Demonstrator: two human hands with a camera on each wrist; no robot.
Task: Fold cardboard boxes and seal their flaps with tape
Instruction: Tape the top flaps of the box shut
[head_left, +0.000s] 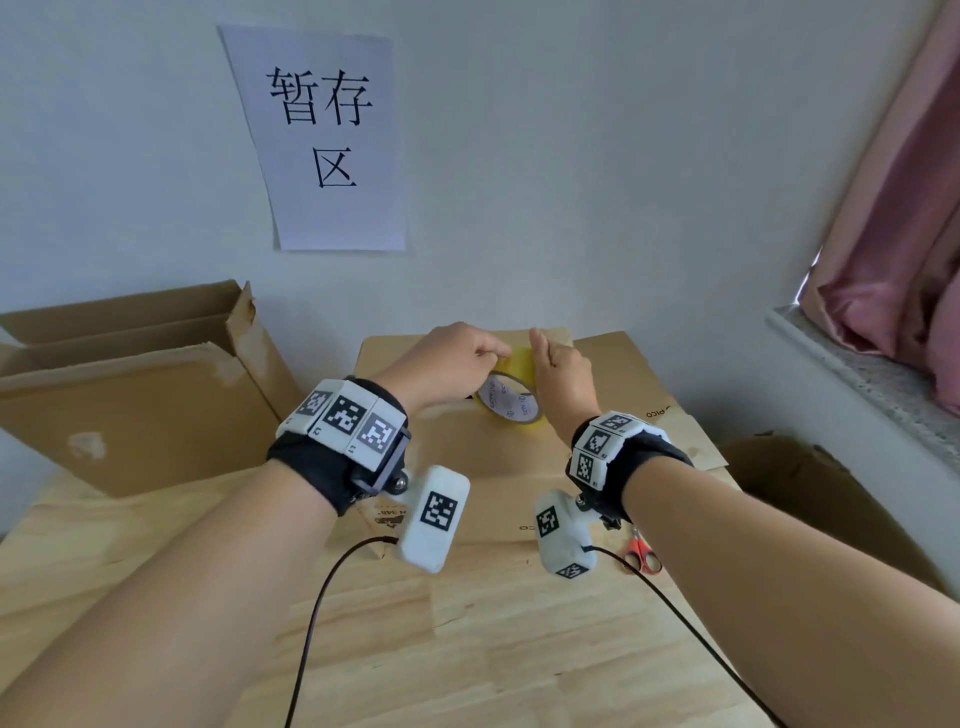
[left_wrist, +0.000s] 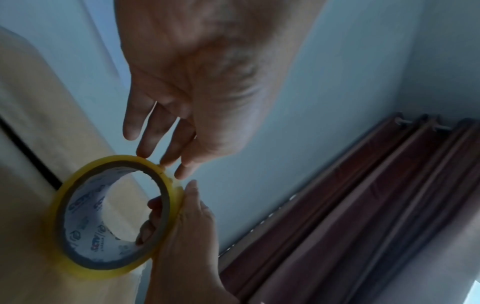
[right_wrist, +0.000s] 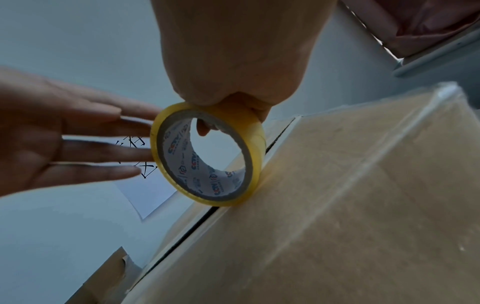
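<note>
Fingers of the right hand (head_left: 563, 384) grip the yellow tape roll (head_left: 511, 400) on the brown cardboard box (head_left: 597, 415); straight left hand (head_left: 447, 364) fingertips touch its rim.

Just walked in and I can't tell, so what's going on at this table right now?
A person is getting tape ready to seal a box. The right hand holds the yellow tape roll on top of the cardboard box, while the left hand picks at the roll's rim for the loose end. Red-handled scissors lie on the table.
</note>
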